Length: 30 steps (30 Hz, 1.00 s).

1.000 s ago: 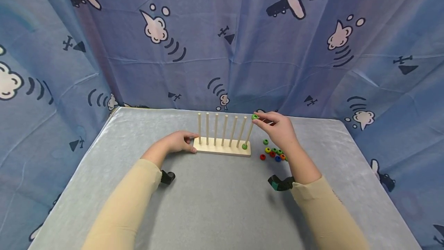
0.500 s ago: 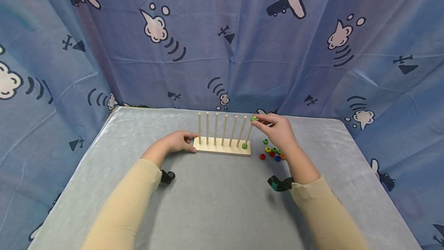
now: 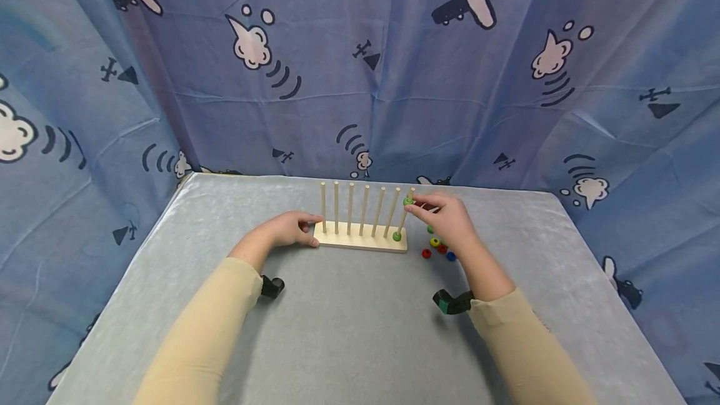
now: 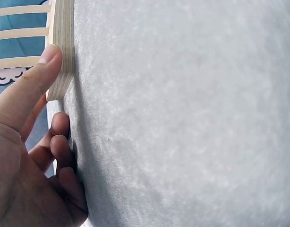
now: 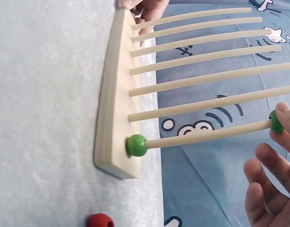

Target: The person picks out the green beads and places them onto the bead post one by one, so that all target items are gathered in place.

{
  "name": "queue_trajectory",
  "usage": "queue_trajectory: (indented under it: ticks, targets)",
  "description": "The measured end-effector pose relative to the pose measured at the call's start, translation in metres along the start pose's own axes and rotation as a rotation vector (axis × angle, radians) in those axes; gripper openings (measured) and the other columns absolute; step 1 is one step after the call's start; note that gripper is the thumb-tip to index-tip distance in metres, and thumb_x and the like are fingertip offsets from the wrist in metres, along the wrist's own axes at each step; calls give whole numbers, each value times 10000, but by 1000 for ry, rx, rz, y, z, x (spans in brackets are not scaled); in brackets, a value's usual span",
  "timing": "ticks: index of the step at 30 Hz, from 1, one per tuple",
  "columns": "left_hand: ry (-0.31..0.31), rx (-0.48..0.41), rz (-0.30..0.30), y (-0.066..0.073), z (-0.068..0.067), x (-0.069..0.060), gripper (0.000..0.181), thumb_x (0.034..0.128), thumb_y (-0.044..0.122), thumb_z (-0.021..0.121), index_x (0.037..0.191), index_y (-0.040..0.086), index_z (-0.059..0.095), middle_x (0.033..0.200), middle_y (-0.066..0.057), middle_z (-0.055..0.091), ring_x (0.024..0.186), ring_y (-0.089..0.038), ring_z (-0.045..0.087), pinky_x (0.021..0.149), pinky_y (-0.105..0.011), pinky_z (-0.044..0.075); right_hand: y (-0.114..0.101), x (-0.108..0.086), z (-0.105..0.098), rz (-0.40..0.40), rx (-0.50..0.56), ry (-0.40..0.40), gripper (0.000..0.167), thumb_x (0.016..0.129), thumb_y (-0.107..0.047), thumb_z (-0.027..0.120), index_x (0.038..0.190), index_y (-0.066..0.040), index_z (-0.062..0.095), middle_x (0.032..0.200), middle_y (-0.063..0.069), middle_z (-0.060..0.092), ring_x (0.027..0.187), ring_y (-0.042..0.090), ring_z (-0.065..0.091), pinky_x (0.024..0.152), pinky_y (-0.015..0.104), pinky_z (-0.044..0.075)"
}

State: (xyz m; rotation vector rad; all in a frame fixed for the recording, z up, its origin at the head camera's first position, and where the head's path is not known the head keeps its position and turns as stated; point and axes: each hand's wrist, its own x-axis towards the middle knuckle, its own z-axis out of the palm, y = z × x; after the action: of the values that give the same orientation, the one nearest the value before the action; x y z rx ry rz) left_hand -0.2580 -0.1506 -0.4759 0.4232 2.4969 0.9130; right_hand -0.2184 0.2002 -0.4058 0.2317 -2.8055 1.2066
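A pale wooden base (image 3: 360,241) with several upright pegs stands on the table. My left hand (image 3: 289,229) grips its left end, the thumb on the front side, as the left wrist view also shows (image 4: 27,137). Around the rightmost peg, a green bead (image 3: 397,237) sits at the bottom. Near the top of that same peg, my right hand (image 3: 447,217) pinches another green bead (image 3: 408,202) between thumb and index finger; the peg's tip shows above it. In the right wrist view both the lower bead (image 5: 137,145) and the pinched bead (image 5: 276,121) are on the peg.
Right of the base lie loose beads: a red one (image 3: 426,254), a yellow one (image 3: 434,242), a blue one (image 3: 452,256) and others partly hidden by my right hand. A patterned blue curtain (image 3: 315,80) hangs behind the grey table (image 3: 349,330).
The right hand has lowered slightly and shifted left, bringing the pinched green bead from the tip of the rightmost peg a little down it. My left hand has stayed in place.
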Motion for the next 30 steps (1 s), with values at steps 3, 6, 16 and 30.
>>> queue_trajectory:
  ticks: [3,6,16,30]
  targets:
    - [-1,-4,6,0,0,0,673,835,302,817,1440,171,551,931,-38,499,846,-174,454,750,-330,355,2,-1,3,6,-10,-12,368,910,-342,733,1201,-116,740,1102,84,682,984,259,609,737,384,525]
    - [-4,-9,13,-1,1,1,675,837,304,815,1441,161,549,933,-40,502,850,-176,456,754,-332,356,5,-2,6,-5,-13,-18,354,906,-328,739,1185,-110,747,1096,84,682,989,263,613,772,409,525]
    - [-3,-4,6,1,0,-1,674,848,298,805,1450,155,536,940,-40,502,855,-173,456,766,-333,352,17,-2,18,42,-20,-57,374,904,-357,737,1203,-134,739,1111,60,689,1035,262,604,851,445,505]
    - [0,-14,-2,3,-1,-2,663,840,272,814,1434,137,554,916,-29,496,827,-169,450,745,-324,359,30,-3,30,68,-115,-156,380,906,-376,730,1200,-136,740,1182,74,664,974,236,620,721,368,518]
